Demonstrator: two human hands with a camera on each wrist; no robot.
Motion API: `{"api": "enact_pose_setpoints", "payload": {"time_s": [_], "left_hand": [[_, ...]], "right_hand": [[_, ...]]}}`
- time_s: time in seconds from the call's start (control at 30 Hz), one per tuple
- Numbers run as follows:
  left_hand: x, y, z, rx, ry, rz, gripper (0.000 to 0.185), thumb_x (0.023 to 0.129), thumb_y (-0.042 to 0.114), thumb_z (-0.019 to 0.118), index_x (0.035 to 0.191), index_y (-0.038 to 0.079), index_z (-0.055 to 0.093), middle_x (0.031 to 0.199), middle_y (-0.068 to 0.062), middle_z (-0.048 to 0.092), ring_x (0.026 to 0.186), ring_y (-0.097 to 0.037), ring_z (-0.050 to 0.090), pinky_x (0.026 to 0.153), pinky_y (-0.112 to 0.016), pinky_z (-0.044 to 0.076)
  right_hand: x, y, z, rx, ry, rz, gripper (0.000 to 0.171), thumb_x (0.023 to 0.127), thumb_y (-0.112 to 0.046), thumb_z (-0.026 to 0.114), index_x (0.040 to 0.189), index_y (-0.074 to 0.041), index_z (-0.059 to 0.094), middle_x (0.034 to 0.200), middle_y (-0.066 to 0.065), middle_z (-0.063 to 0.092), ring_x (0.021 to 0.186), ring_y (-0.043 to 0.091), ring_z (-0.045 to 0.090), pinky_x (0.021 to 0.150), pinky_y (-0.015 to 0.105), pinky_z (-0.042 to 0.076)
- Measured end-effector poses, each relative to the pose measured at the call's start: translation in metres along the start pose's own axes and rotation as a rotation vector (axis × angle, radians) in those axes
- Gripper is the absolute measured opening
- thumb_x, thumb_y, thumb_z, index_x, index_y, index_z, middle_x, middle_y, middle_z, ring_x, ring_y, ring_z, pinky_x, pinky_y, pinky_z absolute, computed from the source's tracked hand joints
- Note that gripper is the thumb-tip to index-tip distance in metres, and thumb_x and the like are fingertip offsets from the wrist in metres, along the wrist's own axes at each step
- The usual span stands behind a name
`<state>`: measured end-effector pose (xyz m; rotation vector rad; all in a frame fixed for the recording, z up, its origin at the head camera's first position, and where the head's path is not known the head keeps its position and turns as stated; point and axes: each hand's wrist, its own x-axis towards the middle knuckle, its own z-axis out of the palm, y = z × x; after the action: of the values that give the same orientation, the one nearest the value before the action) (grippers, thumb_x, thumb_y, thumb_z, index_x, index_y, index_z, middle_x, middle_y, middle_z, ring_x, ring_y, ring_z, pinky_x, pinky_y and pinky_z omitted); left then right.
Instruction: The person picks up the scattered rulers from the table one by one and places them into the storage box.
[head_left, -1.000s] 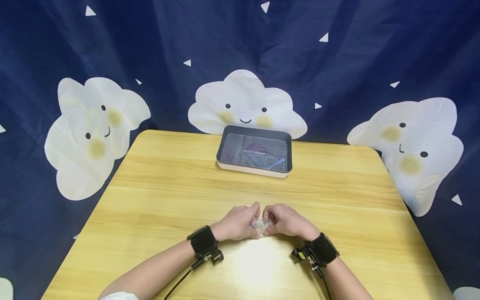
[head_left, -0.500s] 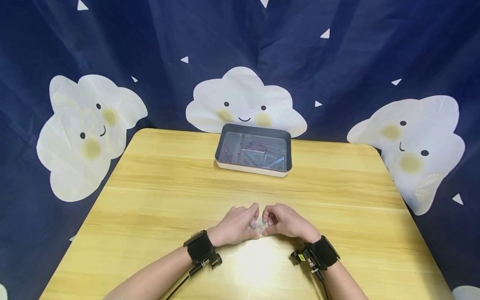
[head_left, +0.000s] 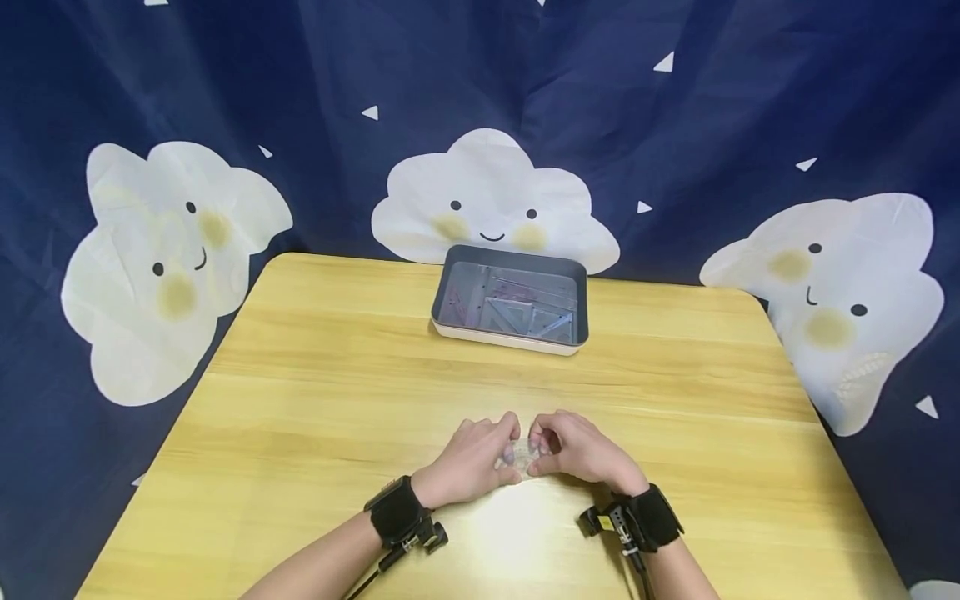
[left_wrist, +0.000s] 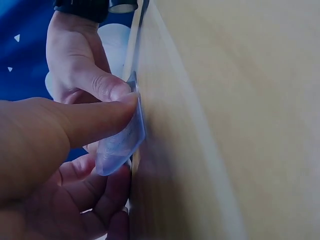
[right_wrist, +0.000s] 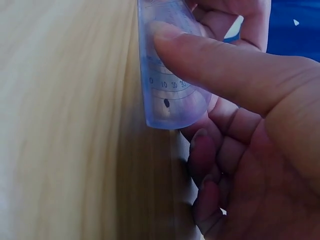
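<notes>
While I watch through the head camera, my left hand [head_left: 476, 454] and my right hand [head_left: 579, 452] sit knuckle to knuckle near the front middle of the pale yellow wooden table [head_left: 315, 392]. Between their fingertips they hold a small clear plastic protractor [head_left: 526, 457], just above the tabletop. Both sets of fingers are curled inward around it. Each wrist wears a black strap with a small camera. Well apart from the hands, at the far edge of the table, stands a dark grey rectangular tray with a cream base [head_left: 450, 283], holding more clear plastic rulers and set squares [head_left: 517, 313]. Behind the table hangs a navy blue cloth with white smiling clouds [head_left: 491, 204].

From the left wrist camera, I see my left thumb [left_wrist: 87, 120] stretched out and pressing on the face of the transparent protractor [left_wrist: 122, 142], which stands on edge close against the wood. My other left fingers [left_wrist: 95, 187] are curled beneath it. The right hand [left_wrist: 77, 55] pinches the far end of the same piece.

From the right wrist camera, my right thumb [right_wrist: 215, 62] lies flat across the protractor [right_wrist: 167, 92], whose printed degree marks 10, 20 and 30 and a small dark spot can be read. My remaining right fingers [right_wrist: 212, 165] are bent together behind it, and the left hand's fingers [right_wrist: 235, 15] grip its far end.
</notes>
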<state>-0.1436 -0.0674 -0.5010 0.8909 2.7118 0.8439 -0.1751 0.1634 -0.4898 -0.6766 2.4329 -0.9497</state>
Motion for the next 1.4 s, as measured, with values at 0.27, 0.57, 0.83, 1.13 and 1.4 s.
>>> {"api": "enact_pose_setpoints", "payload": {"time_s": [0.27,0.57,0.83,1.13,1.4], "left_hand": [[-0.001,0.000,-0.006,-0.110,-0.021,0.015,0.022,0.101,0.022,0.071,0.116,0.015,0.057,0.086,0.011,0.063,0.077,-0.004,0.054,0.079,-0.029,0.041],[0.008,-0.002,-0.033,-0.370,-0.047,-0.050,0.017,0.103,0.012,0.065,0.117,0.013,0.057,0.093,0.004,0.068,0.077,-0.004,0.062,0.074,-0.024,0.053],[0.023,-0.010,-0.057,-0.650,-0.024,-0.091,0.012,0.105,0.010,0.062,0.116,0.008,0.058,0.093,-0.004,0.070,0.076,-0.027,0.073,0.069,-0.041,0.062],[0.037,-0.020,-0.078,-0.749,-0.013,-0.128,0.016,0.103,0.013,0.065,0.115,0.006,0.057,0.093,-0.004,0.072,0.078,-0.022,0.072,0.072,-0.044,0.061],[0.050,-0.044,-0.097,-0.694,0.037,-0.191,0.012,0.102,0.012,0.065,0.113,0.007,0.066,0.095,-0.005,0.074,0.079,-0.018,0.068,0.076,-0.046,0.059]], "right_hand": [[-0.002,0.001,-0.002,0.194,-0.080,-0.060,0.019,0.092,-0.022,0.081,0.087,-0.014,0.065,0.072,-0.009,0.053,0.065,0.005,0.049,0.063,0.021,0.042],[0.006,-0.003,-0.018,0.346,-0.110,-0.123,0.012,0.100,-0.018,0.071,0.096,-0.007,0.069,0.080,0.013,0.068,0.069,0.017,0.057,0.067,0.024,0.049],[0.019,-0.019,-0.038,0.362,0.003,-0.144,0.015,0.107,-0.020,0.061,0.113,-0.010,0.070,0.091,0.012,0.073,0.084,0.040,0.070,0.075,0.043,0.058],[0.035,-0.029,-0.048,0.430,0.174,-0.132,0.023,0.107,-0.016,0.061,0.126,-0.003,0.065,0.085,0.012,0.071,0.082,0.044,0.069,0.074,0.041,0.059],[0.066,-0.037,-0.052,0.344,0.284,-0.143,0.022,0.107,-0.020,0.062,0.124,-0.007,0.066,0.081,0.007,0.071,0.081,0.047,0.067,0.076,0.047,0.060]]}}
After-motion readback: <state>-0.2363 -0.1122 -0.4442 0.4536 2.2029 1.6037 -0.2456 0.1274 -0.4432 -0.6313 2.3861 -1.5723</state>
